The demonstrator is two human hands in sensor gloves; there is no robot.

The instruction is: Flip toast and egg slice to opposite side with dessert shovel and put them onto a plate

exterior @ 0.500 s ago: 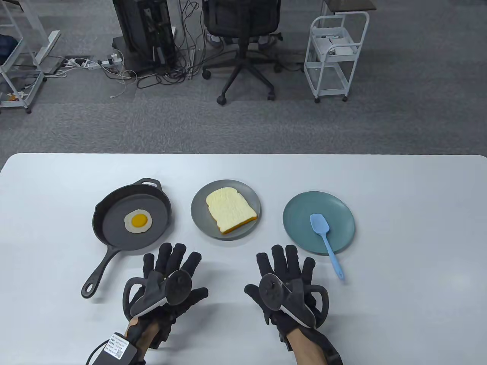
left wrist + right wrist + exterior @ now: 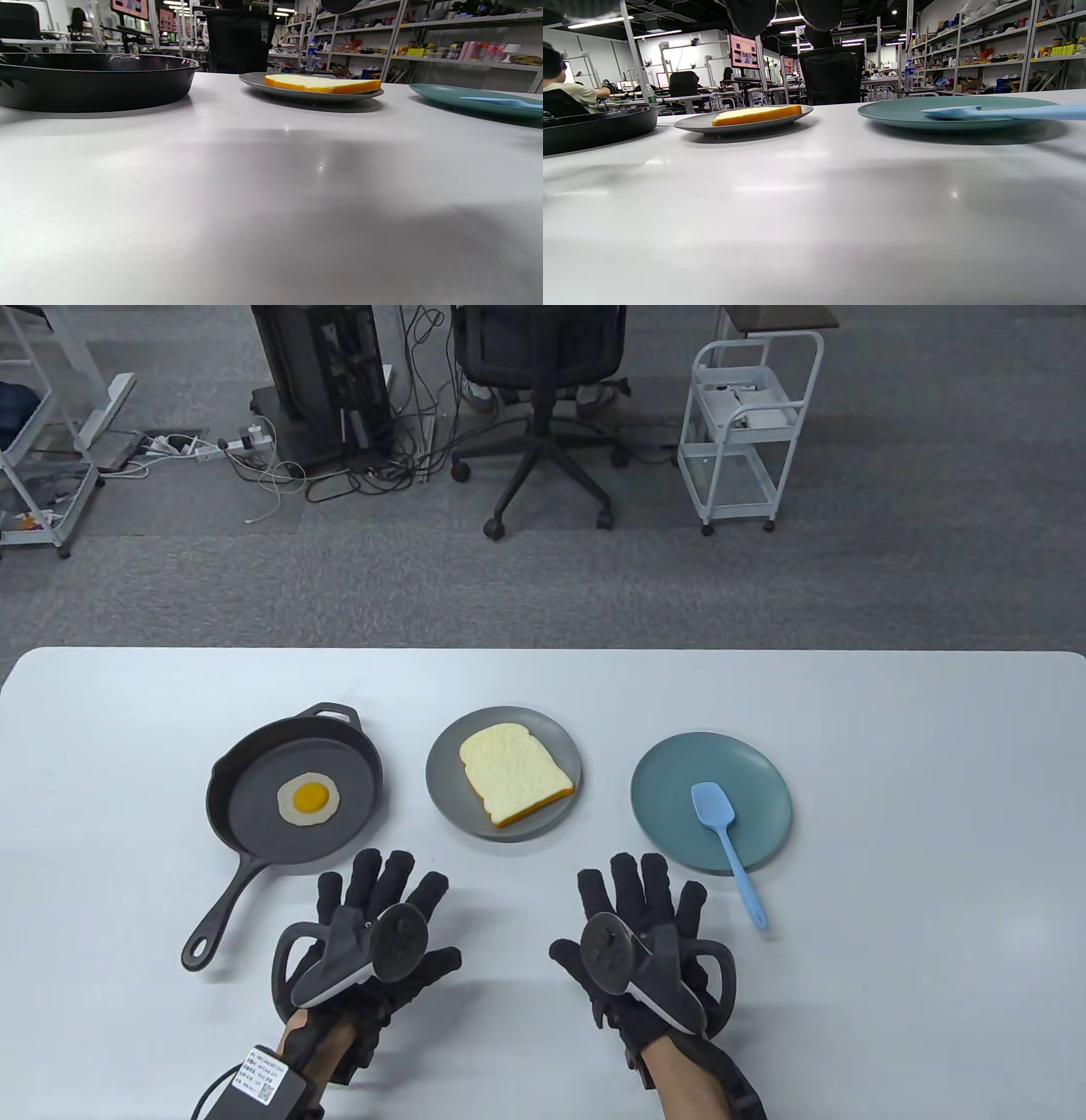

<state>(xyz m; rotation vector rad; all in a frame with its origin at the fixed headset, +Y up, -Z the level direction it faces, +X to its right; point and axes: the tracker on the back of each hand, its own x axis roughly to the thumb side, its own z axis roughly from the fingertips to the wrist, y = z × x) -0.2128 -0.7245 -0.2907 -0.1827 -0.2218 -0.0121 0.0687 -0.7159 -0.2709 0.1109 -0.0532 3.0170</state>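
Almost nothing is changing from half a second ago: the right hand (image 2: 640, 937) is creeping a touch to the right, towards the blue shovel (image 2: 726, 838), while the left hand (image 2: 373, 933) is staying put. To my eye that means the task is only just starting, with the shovel reach likely coming next.

Both hands are lying flat on the white worktop (image 2: 891, 967), fingers straight and spread; neither grip is closing on anything, and the trackers are sitting on the backs of the hands.

The shovel is lying with its blade on the teal plate (image 2: 670, 763) and its handle sticking out over the near rim, just to the right of the right hand. The toast (image 2: 513, 772) is sitting pale side up on the grey plate (image 2: 445, 789) in the middle. The egg slice (image 2: 309, 799) is resting yolk up in the black pan (image 2: 246, 806) on the left, whose handle is pointing towards the left hand. None of the food is flipped yet.

The worktop is looking smooth and slightly glossy, throwing back soft reflections in the wrist views. Beyond it, grey carpet is carrying an office chair (image 2: 543, 381), a white cart (image 2: 751, 415), a computer tower (image 2: 318, 373) and a tangle of cables (image 2: 280, 470). The wrist views are showing stocked shelving (image 2: 445, 51) and desks with monitors (image 2: 742, 53).
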